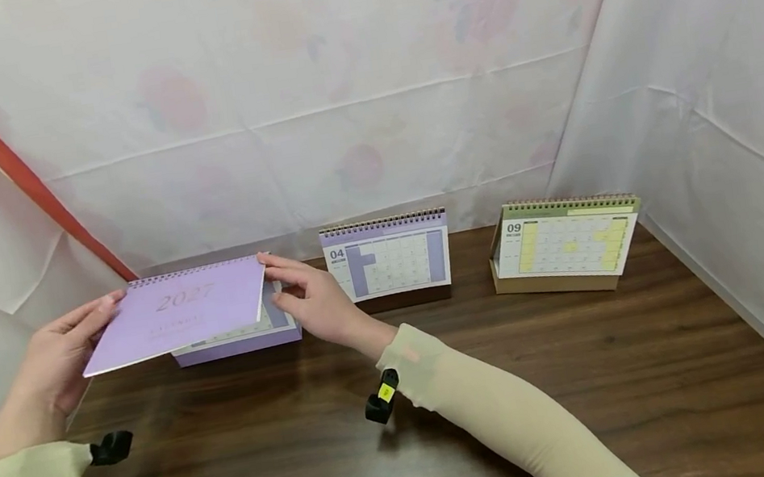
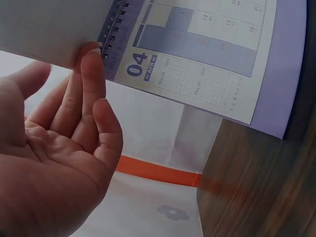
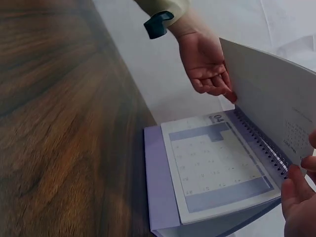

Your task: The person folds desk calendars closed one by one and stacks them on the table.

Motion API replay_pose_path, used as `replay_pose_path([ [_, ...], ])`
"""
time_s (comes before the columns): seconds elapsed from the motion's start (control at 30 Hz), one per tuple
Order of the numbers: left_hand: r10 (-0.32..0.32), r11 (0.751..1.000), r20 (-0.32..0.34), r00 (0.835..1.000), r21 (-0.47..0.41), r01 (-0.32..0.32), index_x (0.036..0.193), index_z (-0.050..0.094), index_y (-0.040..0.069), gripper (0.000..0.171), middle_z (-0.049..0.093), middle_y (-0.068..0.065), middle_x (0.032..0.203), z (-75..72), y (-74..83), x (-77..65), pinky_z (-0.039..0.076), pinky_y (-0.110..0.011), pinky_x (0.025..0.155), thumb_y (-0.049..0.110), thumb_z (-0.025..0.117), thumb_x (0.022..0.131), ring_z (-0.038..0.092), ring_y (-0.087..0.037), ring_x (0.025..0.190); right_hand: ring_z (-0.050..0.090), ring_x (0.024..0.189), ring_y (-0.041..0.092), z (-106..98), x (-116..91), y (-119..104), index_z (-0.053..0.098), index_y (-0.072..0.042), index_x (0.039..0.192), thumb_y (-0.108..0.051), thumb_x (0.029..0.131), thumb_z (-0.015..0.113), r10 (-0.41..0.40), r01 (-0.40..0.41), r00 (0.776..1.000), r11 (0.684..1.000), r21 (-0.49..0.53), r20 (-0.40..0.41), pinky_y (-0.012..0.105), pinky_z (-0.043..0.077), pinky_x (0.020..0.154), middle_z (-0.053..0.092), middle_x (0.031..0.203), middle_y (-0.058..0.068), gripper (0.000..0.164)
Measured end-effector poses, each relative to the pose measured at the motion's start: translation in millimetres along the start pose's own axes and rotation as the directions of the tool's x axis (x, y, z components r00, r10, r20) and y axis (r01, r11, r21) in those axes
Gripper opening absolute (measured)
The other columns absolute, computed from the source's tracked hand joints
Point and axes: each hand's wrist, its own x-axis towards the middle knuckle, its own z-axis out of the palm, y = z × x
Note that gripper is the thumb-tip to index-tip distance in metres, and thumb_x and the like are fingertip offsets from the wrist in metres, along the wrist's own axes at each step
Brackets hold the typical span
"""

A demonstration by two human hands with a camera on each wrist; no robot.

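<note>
The purple desk calendar (image 1: 239,345) stands at the left of the table, its "2027" cover (image 1: 179,308) and the pages under it lifted in a stack over the spiral side. An April page (image 3: 217,163) shows beneath the raised stack. My left hand (image 1: 67,348) pinches the stack's left edge; in the left wrist view its fingertips (image 2: 91,57) are right by the spiral binding (image 2: 114,29). At the opposite edge my right hand (image 1: 313,297) holds the stack close to the binding, thumb (image 3: 295,185) on the underside.
To the right stand a second purple-and-white calendar (image 1: 393,261) on April and a green-and-yellow calendar (image 1: 566,245) on September. Both are on the dark wooden table (image 1: 294,446). A pale curtain (image 1: 333,99) hangs behind, with a red strip (image 1: 11,152) at the left.
</note>
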Motion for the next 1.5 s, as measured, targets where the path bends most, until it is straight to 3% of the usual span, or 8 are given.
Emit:
replay_pose_path([
  [0.27, 0.051, 0.961, -0.101, 0.994, 0.275, -0.021, 0.123, 0.065, 0.023, 0.033, 0.075, 0.009, 0.092, 4.5, -3.5, 6.6, 0.051, -0.019, 0.061, 0.008, 0.069, 0.094, 0.066, -0.005, 0.075, 0.056, 0.100, 0.001, -4.1, -2.1, 5.8, 0.057, -0.001, 0.139, -0.006, 0.099, 0.058, -0.054, 0.057, 0.998, 0.982, -0.183, 0.018, 0.018, 0.041, 0.057, 0.036, 0.156, -0.012, 0.040],
  [0.37, 0.090, 0.889, -0.136, 0.987, 0.458, -0.018, 0.125, 0.060, 0.027, 0.036, 0.074, 0.015, 0.089, 5.3, -6.3, 7.1, 0.049, -0.015, 0.063, 0.017, 0.073, 0.093, 0.063, 0.001, 0.079, 0.055, 0.117, 0.000, -3.2, -3.7, 10.1, 0.060, 0.001, 0.135, -0.006, 0.098, 0.057, -0.062, 0.065, 0.998, 0.967, -0.248, 0.018, 0.017, 0.041, 0.056, 0.032, 0.159, -0.010, 0.038],
  [0.5, 0.135, 0.786, -0.184, 0.974, 0.619, 0.008, 0.118, 0.063, 0.031, 0.030, 0.072, 0.022, 0.086, 7.1, -11.2, 6.5, 0.049, -0.012, 0.066, 0.026, 0.075, 0.090, 0.061, 0.006, 0.081, 0.046, 0.132, 0.006, -2.2, -5.7, 16.7, 0.062, 0.002, 0.132, -0.006, 0.097, 0.056, -0.044, 0.049, 0.999, 0.958, -0.282, 0.024, 0.016, 0.043, 0.089, 0.028, 0.161, -0.007, 0.036],
  [0.57, 0.158, 0.782, -0.197, 0.968, 0.623, -0.001, 0.112, 0.064, 0.029, 0.026, 0.071, 0.022, 0.086, 7.0, -14.7, 6.4, 0.050, -0.012, 0.065, 0.024, 0.076, 0.090, 0.061, 0.005, 0.080, 0.046, 0.132, 0.007, -1.4, -5.9, 19.3, 0.062, 0.001, 0.132, -0.008, 0.098, 0.057, -0.032, 0.040, 0.999, 0.955, -0.294, 0.032, 0.020, 0.038, 0.101, 0.028, 0.161, -0.006, 0.036],
  [0.87, 0.198, 0.718, -0.274, 0.941, 0.694, 0.050, 0.108, 0.068, 0.025, 0.027, 0.061, 0.026, 0.088, 5.8, -28.6, 11.2, 0.048, -0.013, 0.062, 0.036, 0.079, 0.086, 0.059, 0.006, 0.075, 0.047, 0.130, 0.007, 1.7, -5.7, 28.8, 0.063, 0.000, 0.132, -0.012, 0.098, 0.059, 0.036, -0.028, 0.999, 0.955, -0.294, 0.022, 0.016, 0.043, 0.090, 0.033, 0.159, -0.005, 0.036],
  [1.1, 0.207, 0.702, -0.243, 0.948, 0.711, 0.029, 0.104, 0.067, 0.030, 0.016, 0.061, 0.028, 0.085, 4.4, -35.9, 15.1, 0.049, -0.014, 0.060, 0.037, 0.073, 0.091, 0.059, 0.005, 0.072, 0.059, 0.098, 0.006, 4.2, -3.4, 33.4, 0.066, -0.006, 0.131, -0.009, 0.097, 0.057, 0.149, -0.162, 0.986, 0.966, -0.201, -0.081, 0.017, 0.047, 0.076, 0.048, 0.149, -0.007, 0.035],
  [1.3, 0.232, 0.657, -0.236, 0.944, 0.754, 0.027, 0.102, 0.064, 0.036, 0.013, 0.057, 0.023, 0.090, -0.2, -44.1, 18.9, 0.047, -0.017, 0.060, 0.044, 0.068, 0.093, 0.056, 0.003, 0.074, 0.060, 0.115, 0.006, 8.2, -0.8, 35.2, 0.060, -0.006, 0.138, -0.009, 0.098, 0.058, 0.200, -0.220, 0.970, 0.965, -0.143, -0.137, 0.017, 0.047, 0.089, 0.054, 0.144, -0.002, 0.040],
  [1.5, 0.243, 0.709, -0.262, 0.934, 0.705, 0.013, 0.107, 0.068, 0.033, 0.015, 0.055, 0.026, 0.096, -2.5, -50.9, 22.6, 0.045, -0.012, 0.063, 0.040, 0.068, 0.094, 0.053, 0.004, 0.083, 0.053, 0.124, 0.004, 10.7, 0.0, 33.6, 0.056, -0.006, 0.141, -0.015, 0.099, 0.057, 0.226, -0.237, 0.970, 0.961, -0.144, -0.084, 0.016, 0.044, 0.093, 0.044, 0.151, -0.010, 0.043],
])
